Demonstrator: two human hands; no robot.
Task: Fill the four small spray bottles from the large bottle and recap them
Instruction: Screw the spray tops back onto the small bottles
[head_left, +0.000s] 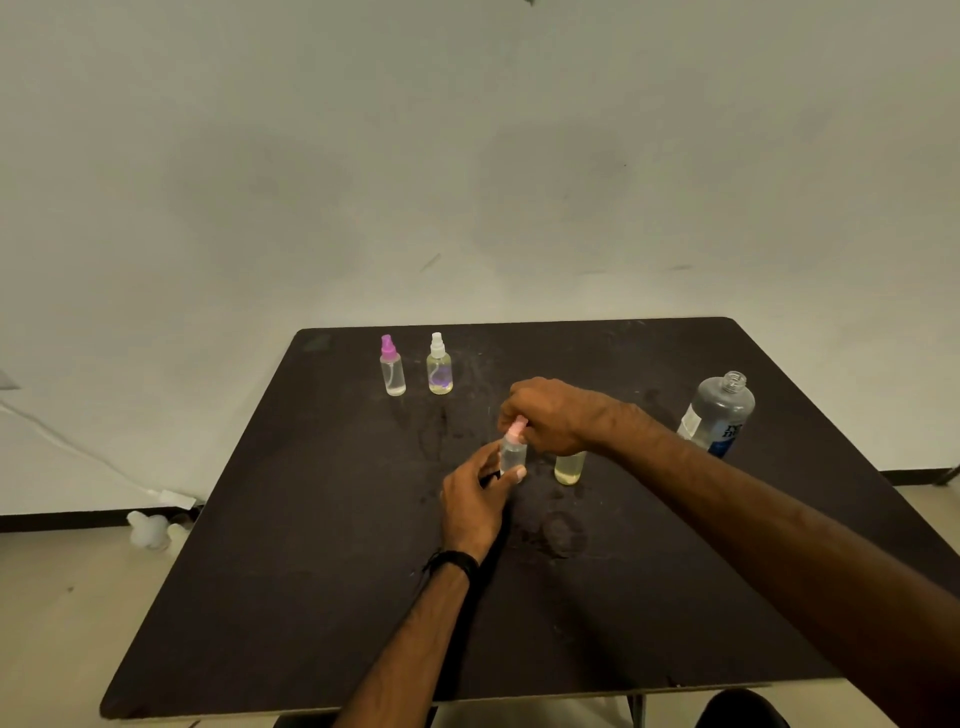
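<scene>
My left hand (475, 499) grips a small clear spray bottle (513, 456) near the middle of the dark table (311, 597). My right hand (553, 413) pinches that bottle's pale pink spray cap (517, 431) from above. A small yellowish bottle (570, 467) stands just right of it, its top hidden behind my right hand. At the table's back stand a clear bottle with a magenta cap (392, 366) and a yellowish bottle with a white cap (439, 365). The large clear bottle (719, 413) stands uncapped at the right edge.
Wet smears and a small puddle (558, 532) mark the tabletop in front of my hands. On the floor to the left lie a white cable (78, 452) and some white plastic objects (150, 530). A plain wall rises behind the table.
</scene>
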